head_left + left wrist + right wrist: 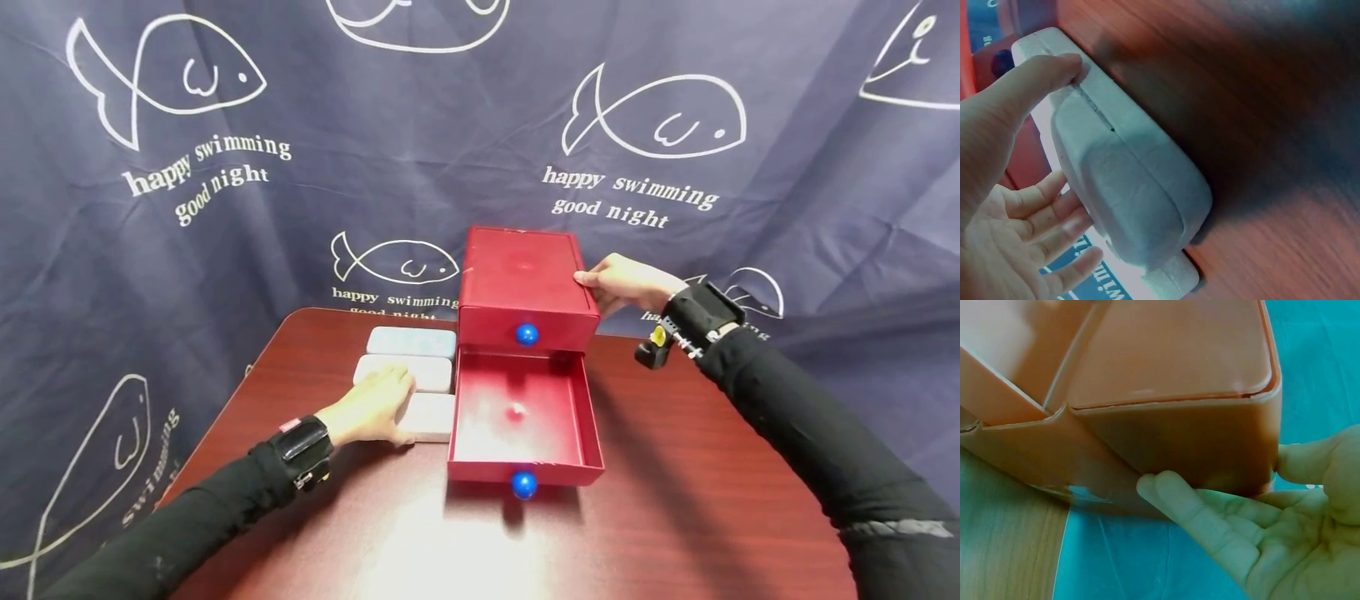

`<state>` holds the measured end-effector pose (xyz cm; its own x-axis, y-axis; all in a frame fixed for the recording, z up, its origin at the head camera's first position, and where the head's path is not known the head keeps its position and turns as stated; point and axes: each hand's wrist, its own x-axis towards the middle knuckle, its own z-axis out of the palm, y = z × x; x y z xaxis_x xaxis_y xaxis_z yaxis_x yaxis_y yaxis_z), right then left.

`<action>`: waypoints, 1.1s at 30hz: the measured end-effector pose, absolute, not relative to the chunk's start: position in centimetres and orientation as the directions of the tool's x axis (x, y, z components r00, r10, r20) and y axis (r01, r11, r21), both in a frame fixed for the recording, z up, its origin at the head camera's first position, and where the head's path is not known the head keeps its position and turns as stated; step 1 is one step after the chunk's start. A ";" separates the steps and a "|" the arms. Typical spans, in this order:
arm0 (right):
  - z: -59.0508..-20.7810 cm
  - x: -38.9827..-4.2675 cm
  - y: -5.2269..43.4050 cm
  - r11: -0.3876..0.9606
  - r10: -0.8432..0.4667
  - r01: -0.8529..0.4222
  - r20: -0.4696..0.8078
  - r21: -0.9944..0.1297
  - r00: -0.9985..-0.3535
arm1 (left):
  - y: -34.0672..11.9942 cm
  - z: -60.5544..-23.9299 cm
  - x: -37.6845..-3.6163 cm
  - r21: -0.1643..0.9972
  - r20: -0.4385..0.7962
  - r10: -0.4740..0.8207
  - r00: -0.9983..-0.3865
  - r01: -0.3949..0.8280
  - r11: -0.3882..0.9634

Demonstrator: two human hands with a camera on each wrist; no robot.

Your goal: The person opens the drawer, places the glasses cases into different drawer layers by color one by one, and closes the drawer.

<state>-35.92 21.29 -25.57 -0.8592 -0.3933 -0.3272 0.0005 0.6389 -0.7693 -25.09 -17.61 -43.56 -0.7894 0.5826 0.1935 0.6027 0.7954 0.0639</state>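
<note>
While the left arm is reaching in over the counter [675, 517] from the lower left, the left hand [371, 408] is lying over the nearest white case [1129, 181] of three set in a row, its grip curling around that case with the thumb on the top seam and the fingers under the near side. Just right of the cases, the red drawer box [525, 287] is standing with its lower drawer [521, 417] pulled out and showing only a bare red floor; the upper drawer is sitting closed behind its blue knob [527, 334]. At the far right, the right hand [626, 283] is pressing straight fingers and thumb against the box's rear corner, its grip loose, clasping nothing.
</note>
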 end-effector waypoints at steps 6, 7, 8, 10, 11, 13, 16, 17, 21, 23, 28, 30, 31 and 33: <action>-25.6 -35.9 21.3 0.625 -0.415 0.008 -0.341 -0.780 -0.844 | -17.8 -43.9 -24.7 0.043 0.191 0.593 -0.782 0.611 0.791; -25.7 -35.9 21.3 0.624 -0.419 0.006 -0.340 -0.782 -0.842 | -17.8 -44.0 -24.6 0.044 0.188 0.596 -0.780 0.613 0.789; -25.7 -35.9 21.3 0.624 -0.421 0.003 -0.340 -0.781 -0.841 | -17.9 -44.2 -24.4 0.047 0.186 0.600 -0.778 0.617 0.786; -25.7 -35.9 21.3 0.628 -0.419 -0.001 -0.338 -0.778 -0.843 | -18.1 -44.4 -24.2 0.058 0.172 0.602 -0.780 0.618 0.784; -25.6 -35.9 21.3 0.631 -0.418 -0.004 -0.336 -0.775 -0.844 | -18.2 -44.5 -24.1 0.068 0.165 0.601 -0.782 0.617 0.784; -25.6 -35.9 21.3 0.637 -0.412 -0.005 -0.335 -0.771 -0.848 | -18.4 -44.6 -24.0 0.093 0.148 0.600 -0.786 0.615 0.783; -25.6 -35.9 21.2 0.640 -0.406 -0.005 -0.333 -0.768 -0.851 | -18.7 -44.6 -23.9 0.128 0.118 0.597 -0.794 0.608 0.783; -25.6 -35.9 21.2 0.640 -0.407 -0.006 -0.332 -0.769 -0.851 | -18.8 -44.6 -23.9 0.141 0.107 0.595 -0.796 0.605 0.784; -25.6 -35.9 21.2 0.640 -0.405 -0.008 -0.329 -0.768 -0.853 | -19.1 -44.5 -24.0 0.174 0.073 0.591 -0.803 0.594 0.785; -25.6 -35.9 21.2 0.640 -0.404 -0.006 -0.329 -0.769 -0.853 | -19.1 -44.5 -24.1 0.192 0.060 0.588 -0.807 0.587 0.786; -25.6 -35.9 21.2 0.647 -0.397 -0.008 -0.328 -0.762 -0.858 | -19.0 -44.2 -24.2 0.234 0.008 0.566 -0.825 0.552 0.801; -25.6 -35.9 21.1 0.648 -0.392 -0.004 -0.329 -0.762 -0.859 | -18.9 -43.8 -24.2 0.228 -0.021 0.556 -0.831 0.537 0.812; -25.6 -35.9 21.1 0.648 -0.390 -0.001 -0.330 -0.762 -0.859 | -18.8 -43.6 -24.2 0.220 -0.033 0.551 -0.834 0.532 0.818; -25.7 -36.0 21.1 0.645 -0.389 0.004 -0.333 -0.764 -0.859 | -18.5 -43.1 -24.1 0.206 -0.059 0.539 -0.840 0.518 0.830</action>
<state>-35.99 21.13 -25.72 -0.8589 -0.3889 -0.3332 0.0041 0.6454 -0.7638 -24.10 -18.54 -43.11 -0.8402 0.5390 -0.0591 0.5181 0.8301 0.2062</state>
